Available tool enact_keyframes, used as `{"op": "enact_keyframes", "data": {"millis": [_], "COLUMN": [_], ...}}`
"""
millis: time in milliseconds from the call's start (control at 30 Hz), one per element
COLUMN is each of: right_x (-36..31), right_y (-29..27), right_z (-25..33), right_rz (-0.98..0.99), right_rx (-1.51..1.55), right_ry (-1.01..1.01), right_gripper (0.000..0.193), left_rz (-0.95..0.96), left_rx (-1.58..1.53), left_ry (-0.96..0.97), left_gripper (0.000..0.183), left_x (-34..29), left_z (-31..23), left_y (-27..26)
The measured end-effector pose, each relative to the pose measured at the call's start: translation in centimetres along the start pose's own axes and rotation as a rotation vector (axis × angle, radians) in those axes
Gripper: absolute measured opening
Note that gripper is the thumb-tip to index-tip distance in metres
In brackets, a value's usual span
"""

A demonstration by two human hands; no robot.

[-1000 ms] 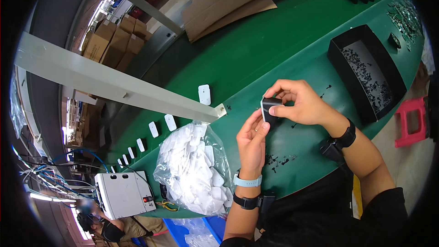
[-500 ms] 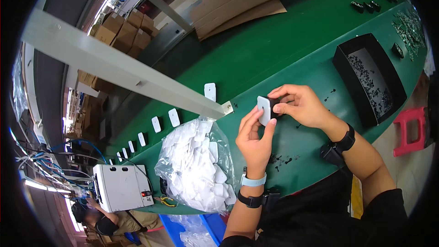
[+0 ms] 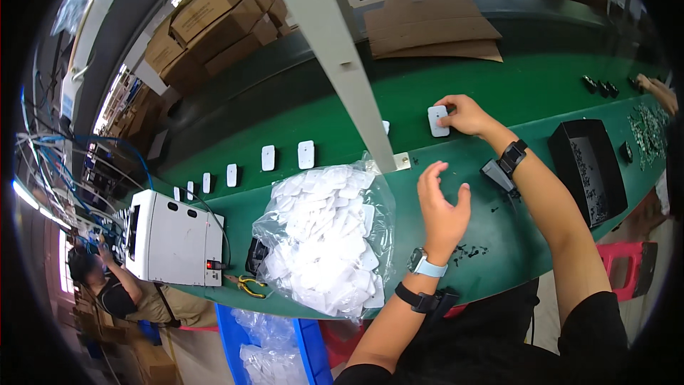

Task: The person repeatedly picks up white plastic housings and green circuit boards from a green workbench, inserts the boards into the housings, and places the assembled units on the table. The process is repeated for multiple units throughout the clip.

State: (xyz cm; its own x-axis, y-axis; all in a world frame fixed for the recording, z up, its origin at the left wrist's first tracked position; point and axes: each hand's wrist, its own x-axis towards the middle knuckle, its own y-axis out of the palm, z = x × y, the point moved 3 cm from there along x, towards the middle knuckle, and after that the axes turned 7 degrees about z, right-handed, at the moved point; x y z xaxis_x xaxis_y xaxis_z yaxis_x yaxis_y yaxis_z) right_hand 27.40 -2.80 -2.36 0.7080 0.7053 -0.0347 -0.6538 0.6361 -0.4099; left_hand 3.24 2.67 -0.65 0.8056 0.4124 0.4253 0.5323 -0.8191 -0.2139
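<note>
Right hand grips a white-faced case, left hand spreads empty; one row appears done, bagged covers await.

Bagged parts and stacked cartons show a factory workshop.

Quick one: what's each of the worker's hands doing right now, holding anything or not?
Left hand: open, fingers spread, nothing held.
Right hand: closed, with its grip on a white rounded piece.
</note>
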Motion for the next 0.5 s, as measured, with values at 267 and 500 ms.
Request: {"op": "enact_keyframes", "data": {"millis": [267,500], "right_x": [-0.3,-10.1], "right_y": [-2.4,1.3], "right_z": [0.1,9.0], "right_rz": [-0.097,-0.240], "right_rx": [-0.470,-0.289], "right_ry": [-0.064,-0.333], "right_gripper": [0.064,0.033], "left_rz": [0.028,-0.014], "left_rx": [0.001,0.048], "left_ry": [0.011,0.006], "left_gripper": [0.037,0.031], "left_x": [-0.2,-0.2], "left_z": [-0.6,0.0], "left_y": [0.3,-0.7]}}
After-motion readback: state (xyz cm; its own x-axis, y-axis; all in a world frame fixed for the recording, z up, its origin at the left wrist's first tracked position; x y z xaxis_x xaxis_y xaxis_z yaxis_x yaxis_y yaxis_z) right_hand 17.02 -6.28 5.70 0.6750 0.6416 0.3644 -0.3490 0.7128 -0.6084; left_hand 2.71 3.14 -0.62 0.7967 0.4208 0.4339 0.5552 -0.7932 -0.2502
